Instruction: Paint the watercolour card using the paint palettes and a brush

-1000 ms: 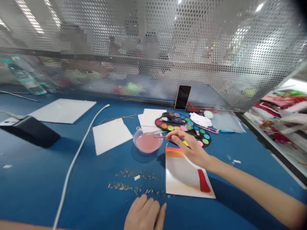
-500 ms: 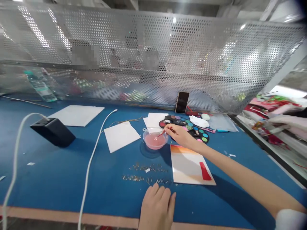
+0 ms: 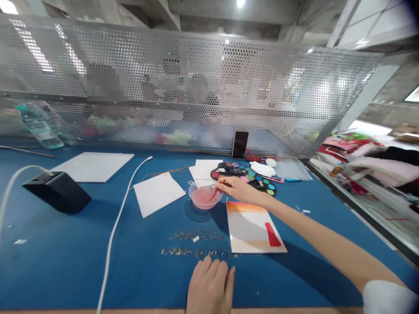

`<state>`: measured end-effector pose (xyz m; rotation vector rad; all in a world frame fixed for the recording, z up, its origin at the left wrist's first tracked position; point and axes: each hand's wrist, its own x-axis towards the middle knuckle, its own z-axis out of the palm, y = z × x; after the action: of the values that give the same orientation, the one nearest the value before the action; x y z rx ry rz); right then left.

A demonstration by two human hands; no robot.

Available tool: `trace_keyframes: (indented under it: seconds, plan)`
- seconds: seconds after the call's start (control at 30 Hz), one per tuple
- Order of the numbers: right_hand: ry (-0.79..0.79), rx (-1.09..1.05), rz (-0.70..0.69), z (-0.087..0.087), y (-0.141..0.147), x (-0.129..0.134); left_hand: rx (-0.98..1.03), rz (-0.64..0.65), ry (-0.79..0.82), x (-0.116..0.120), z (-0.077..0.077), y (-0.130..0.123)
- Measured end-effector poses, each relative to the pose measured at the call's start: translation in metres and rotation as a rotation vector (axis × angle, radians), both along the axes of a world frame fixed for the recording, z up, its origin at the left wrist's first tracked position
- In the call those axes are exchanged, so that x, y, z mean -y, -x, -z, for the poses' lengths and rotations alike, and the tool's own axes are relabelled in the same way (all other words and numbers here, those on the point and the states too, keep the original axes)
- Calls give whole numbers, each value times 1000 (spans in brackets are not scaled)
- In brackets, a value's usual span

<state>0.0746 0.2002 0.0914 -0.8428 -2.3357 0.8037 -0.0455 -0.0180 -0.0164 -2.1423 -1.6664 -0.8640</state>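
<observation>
A perforated metal screen [image 3: 196, 117] rises behind a blue table [image 3: 147, 274]. At the left lies a white board [image 3: 94, 168], with a dark block [image 3: 60, 192] in front, 1 white cable [image 3: 113, 231] plugged into it or near it; I cannot tell which. A painted sheet [image 3: 245, 231], orange along the top with 1 red patch, lies flat before the black paint palette [image 3: 225, 168]. The left hand [image 3: 209, 283] rests knuckles up near the table's front edge, its fingers bent; its grip is hidden. The right hand [image 3: 234, 187] pinches the red brush [image 3: 214, 194], tip down in the bowl [image 3: 204, 205] of pink liquid, left of the palette. The bottle's [image 3: 39, 128] label is too blurred to read. A phone [image 3: 240, 145] leans upright by the screen.
</observation>
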Motion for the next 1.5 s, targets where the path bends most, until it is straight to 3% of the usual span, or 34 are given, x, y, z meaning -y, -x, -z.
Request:
trace_keyframes:
  seconds: [0.43, 0.87, 1.17, 1.5]
  plan:
    - [64, -30, 14, -2, -2, 1, -24, -6, -11, -1, 1, 1]
    - [254, -319, 109, 9, -28, -17, 0, 3, -16, -1, 2, -1]
    - [130, -166, -2, 16, -22, 3, 5, -12, -5, 0, -1, -1]
    - [54, -83, -64, 10, -5, 7, 7, -27, 14, 1, -6, -3]
